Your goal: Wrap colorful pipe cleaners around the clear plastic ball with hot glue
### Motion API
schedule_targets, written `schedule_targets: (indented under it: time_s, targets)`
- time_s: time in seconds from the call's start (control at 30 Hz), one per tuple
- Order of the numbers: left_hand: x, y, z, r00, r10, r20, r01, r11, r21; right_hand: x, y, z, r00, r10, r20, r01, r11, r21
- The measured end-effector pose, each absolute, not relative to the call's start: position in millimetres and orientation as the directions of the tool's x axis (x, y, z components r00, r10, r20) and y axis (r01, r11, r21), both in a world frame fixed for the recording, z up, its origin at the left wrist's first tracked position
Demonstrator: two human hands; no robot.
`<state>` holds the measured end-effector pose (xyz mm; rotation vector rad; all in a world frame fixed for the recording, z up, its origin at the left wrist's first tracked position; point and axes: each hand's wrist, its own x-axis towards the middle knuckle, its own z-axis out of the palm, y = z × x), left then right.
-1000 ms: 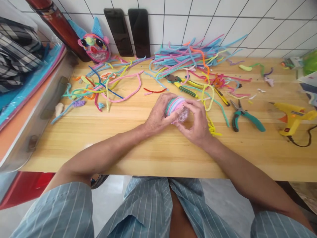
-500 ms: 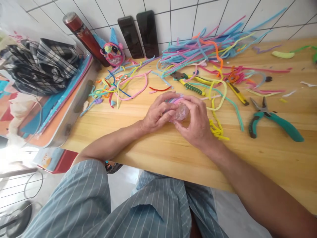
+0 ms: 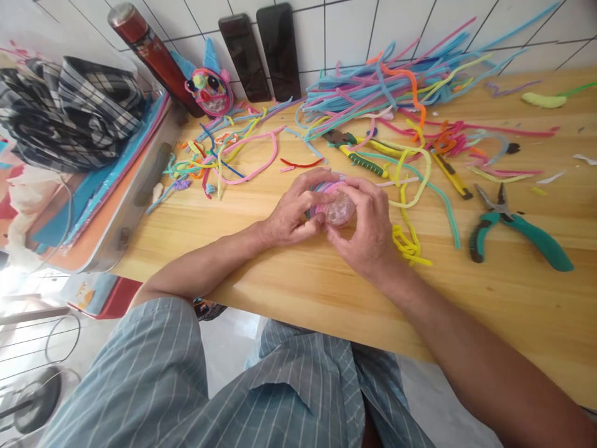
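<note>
Between my two hands is a round, clear plastic ball [image 3: 341, 210] with pink and purple pipe cleaner wound around its upper left part. My left hand [image 3: 298, 208] wraps its left side, thumb and fingers closed on it. My right hand [image 3: 368, 221] grips the right side, fingers over the top and thumb below. Much of the ball is hidden behind my fingers. Close to my right hand lie a bent yellow pipe cleaner [image 3: 408, 249] and green-and-yellow pliers [image 3: 366, 166]. A short red pipe cleaner [image 3: 303, 165] lies behind my left hand.
A pile of pipe cleaners [image 3: 359, 99] lies along the tiled wall. Teal-handled pliers [image 3: 541, 239] and a yellow cutter knife [image 3: 451, 175] are at right. Two phones [image 3: 280, 53], a decorated figure [image 3: 212, 90] and a red flask [image 3: 156, 59] stand at back left, near a plastic box [image 3: 140, 186].
The view has shifted slightly. My left fingers and thumb have moved a little on the ball, and more of its clear face shows. Both hands keep their hold.
</note>
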<state>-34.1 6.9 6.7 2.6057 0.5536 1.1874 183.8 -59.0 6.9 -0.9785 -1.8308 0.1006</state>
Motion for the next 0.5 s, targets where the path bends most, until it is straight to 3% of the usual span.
schedule_targets:
  time_s: [0.4,0.5]
  targets:
    - [-29.1,6.4,7.0,0.634,0.542,0.552,0.346,-0.837,0.424,188.7,-57.6,3.4,-0.157,0.666,0.729,0.583,0.658,-0.476]
    - [-26.6,5.9,7.0,0.623,0.496,0.604,0.314,-0.867,0.387,190.6,-58.0,4.2,-0.16,0.668,0.727,0.578,0.66,-0.479]
